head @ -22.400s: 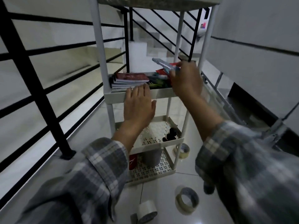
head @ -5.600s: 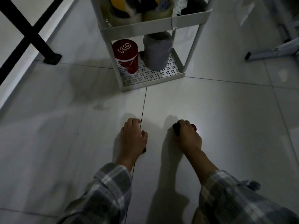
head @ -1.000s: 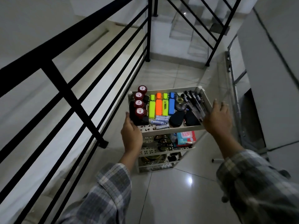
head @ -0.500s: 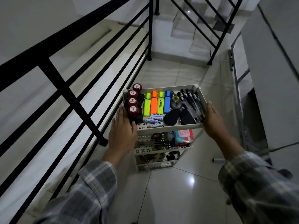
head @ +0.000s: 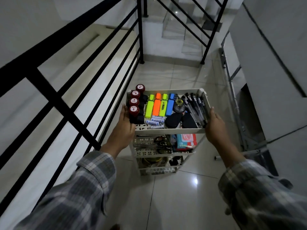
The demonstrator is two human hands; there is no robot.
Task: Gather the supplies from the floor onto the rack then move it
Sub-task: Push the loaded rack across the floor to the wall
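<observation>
Rack: white tiered rack stands on the pale tiled floor, beside the black railing and near the foot of the stairs.
Left hand: the left hand is clasped on the left end of the rack's top tier, palm against the side wall and thumb over the near corner.
Right hand: the right hand is pressed flat against the right end of the same tier, fingers reaching up along the side wall; whether they curl over the rim cannot be told.
Top tier, left: four red-capped stamps marked TOP stand in a row along the left wall, on black bases.
Top tier, middle: four highlighters lie side by side, yellow, orange, yellow-green and blue, with white batteries lying across the tray just in front of them.
Top tier, right: black pens lie in a bundle along the right wall; a tape dispenser and two dark oval objects sit between the pens and the highlighters.
Second tier: scissors and a red and blue packet show below the top tray.
Lower tiers: dim; a yellowish roll can be made out, the rest is too dark to name.
Sleeves: both arms wear grey plaid sleeves.
</observation>
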